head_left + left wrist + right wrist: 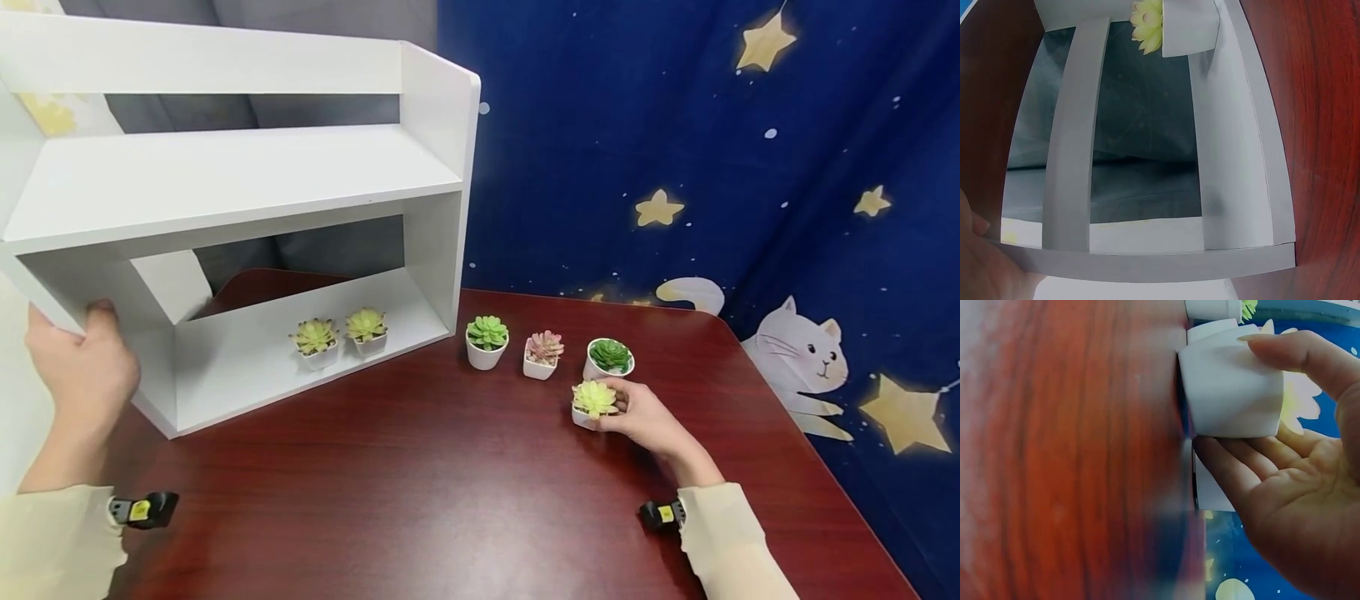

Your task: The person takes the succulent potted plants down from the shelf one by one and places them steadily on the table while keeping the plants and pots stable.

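6 potted plants (595,400) are being counted: 3 yellow-green plants (367,325), 1 bright green plant (487,333), 1 pink plant (543,348) and 1 dark green plant (610,357). 2 plants are being held on 1 white shelf (225,179), and 4 are being seen off it. 1 table (420,467), 1 left hand (93,371), 1 right hand (639,414) and 2 wrist cameras (153,510) are being shown. On 1 blue curtain (585,125), 1 cat (798,354) and 4 whole stars (658,208) are being displayed.
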